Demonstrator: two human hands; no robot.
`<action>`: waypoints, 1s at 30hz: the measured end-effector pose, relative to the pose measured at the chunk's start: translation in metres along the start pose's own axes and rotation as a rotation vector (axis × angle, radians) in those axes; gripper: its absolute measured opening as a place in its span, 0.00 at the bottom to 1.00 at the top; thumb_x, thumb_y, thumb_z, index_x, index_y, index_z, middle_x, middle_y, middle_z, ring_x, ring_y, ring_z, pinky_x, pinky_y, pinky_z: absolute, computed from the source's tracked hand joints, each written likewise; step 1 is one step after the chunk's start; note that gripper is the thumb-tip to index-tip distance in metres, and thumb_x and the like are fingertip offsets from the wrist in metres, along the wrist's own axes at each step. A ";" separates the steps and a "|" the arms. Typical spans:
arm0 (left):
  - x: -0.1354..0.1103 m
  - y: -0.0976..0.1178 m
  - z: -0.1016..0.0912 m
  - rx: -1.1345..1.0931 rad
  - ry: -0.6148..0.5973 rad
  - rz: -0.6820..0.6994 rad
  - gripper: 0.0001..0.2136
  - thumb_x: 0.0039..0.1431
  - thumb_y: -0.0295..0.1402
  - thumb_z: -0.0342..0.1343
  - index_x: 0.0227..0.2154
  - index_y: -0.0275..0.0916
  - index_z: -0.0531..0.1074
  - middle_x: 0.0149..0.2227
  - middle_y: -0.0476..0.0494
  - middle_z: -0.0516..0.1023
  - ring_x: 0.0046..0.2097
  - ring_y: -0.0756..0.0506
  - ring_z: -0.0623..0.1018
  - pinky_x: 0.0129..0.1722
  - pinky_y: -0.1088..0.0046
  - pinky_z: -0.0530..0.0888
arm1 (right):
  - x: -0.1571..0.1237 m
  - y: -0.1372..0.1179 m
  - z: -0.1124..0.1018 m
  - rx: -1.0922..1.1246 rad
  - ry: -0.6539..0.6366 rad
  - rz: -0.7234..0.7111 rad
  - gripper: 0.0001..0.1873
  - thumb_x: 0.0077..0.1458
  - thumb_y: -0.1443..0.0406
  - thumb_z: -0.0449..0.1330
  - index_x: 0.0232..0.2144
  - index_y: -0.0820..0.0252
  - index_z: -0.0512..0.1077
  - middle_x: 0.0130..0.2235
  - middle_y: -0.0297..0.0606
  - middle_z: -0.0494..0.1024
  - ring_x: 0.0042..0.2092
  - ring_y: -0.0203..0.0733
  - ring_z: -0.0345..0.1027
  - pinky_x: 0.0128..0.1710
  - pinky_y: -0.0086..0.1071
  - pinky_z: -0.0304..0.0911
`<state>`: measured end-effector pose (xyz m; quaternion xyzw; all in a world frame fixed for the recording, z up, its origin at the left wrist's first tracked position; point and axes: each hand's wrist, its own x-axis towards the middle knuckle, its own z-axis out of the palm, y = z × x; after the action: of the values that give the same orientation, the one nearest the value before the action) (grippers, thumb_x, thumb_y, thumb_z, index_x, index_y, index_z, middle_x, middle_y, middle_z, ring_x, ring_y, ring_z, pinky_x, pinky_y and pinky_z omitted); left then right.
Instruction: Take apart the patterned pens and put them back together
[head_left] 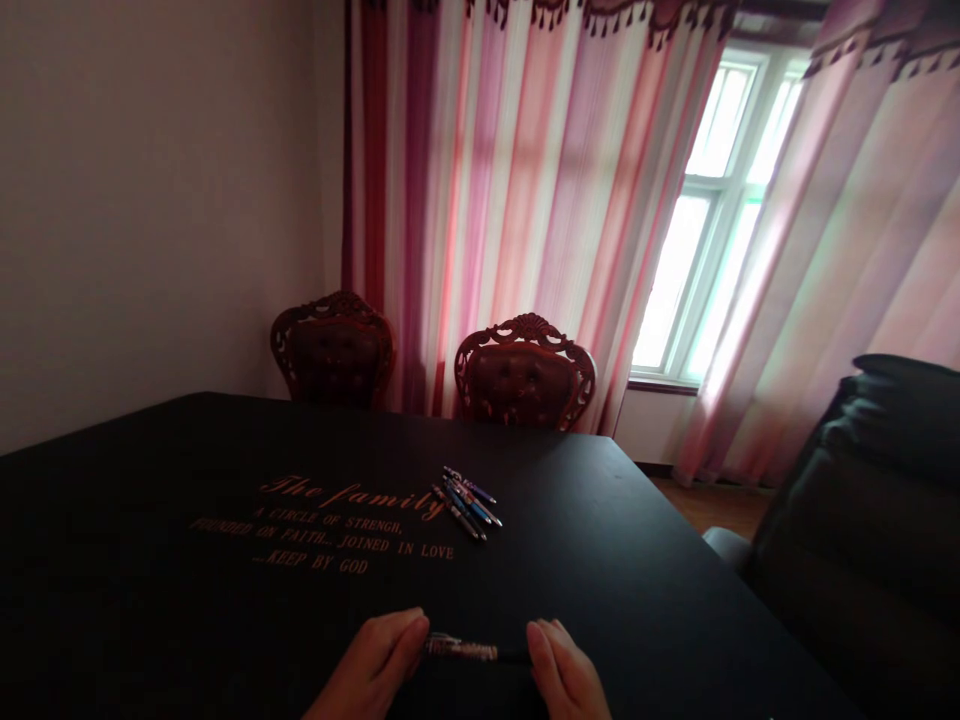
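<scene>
Pink striped curtains [525, 200] and a bright window [712, 220] back a dim room where two carved red chairs [525, 385] stand at the far edge of a black surface [187, 600] lettered "The family". Near the middle of that surface, toward its far edge, lies a small bunch of pens [466, 502]. At the near edge, the left hand [379, 665] and the right hand [566, 672] pinch opposite ends of a single pen [463, 649], held level between them just above the cloth.
</scene>
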<state>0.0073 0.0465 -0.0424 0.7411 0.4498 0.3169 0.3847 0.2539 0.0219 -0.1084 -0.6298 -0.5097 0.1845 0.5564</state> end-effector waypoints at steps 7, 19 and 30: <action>-0.003 0.019 -0.008 -0.112 0.022 0.038 0.15 0.59 0.45 0.54 0.41 0.40 0.70 0.31 0.50 0.71 0.33 0.47 0.71 0.34 0.74 0.66 | 0.003 -0.036 -0.011 0.003 -0.121 -0.029 0.30 0.52 0.39 0.52 0.29 0.56 0.78 0.36 0.41 0.80 0.44 0.52 0.72 0.54 0.42 0.61; 0.001 0.015 -0.006 -0.157 0.066 -0.039 0.15 0.61 0.45 0.52 0.33 0.37 0.74 0.22 0.52 0.67 0.25 0.50 0.67 0.25 0.76 0.63 | 0.001 -0.065 -0.025 -0.022 -0.303 -0.168 0.11 0.60 0.56 0.55 0.32 0.57 0.68 0.33 0.34 0.71 0.37 0.41 0.65 0.38 0.31 0.59; 0.002 0.012 -0.004 -0.230 0.075 -0.065 0.16 0.59 0.46 0.54 0.33 0.36 0.73 0.21 0.53 0.66 0.23 0.51 0.65 0.23 0.77 0.61 | 0.004 -0.058 -0.025 -0.117 -0.301 -0.178 0.20 0.62 0.53 0.51 0.23 0.57 0.69 0.27 0.33 0.71 0.33 0.41 0.65 0.36 0.32 0.57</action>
<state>0.0099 0.0459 -0.0297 0.6648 0.4483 0.3810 0.4603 0.2498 0.0045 -0.0476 -0.5789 -0.6508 0.1968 0.4501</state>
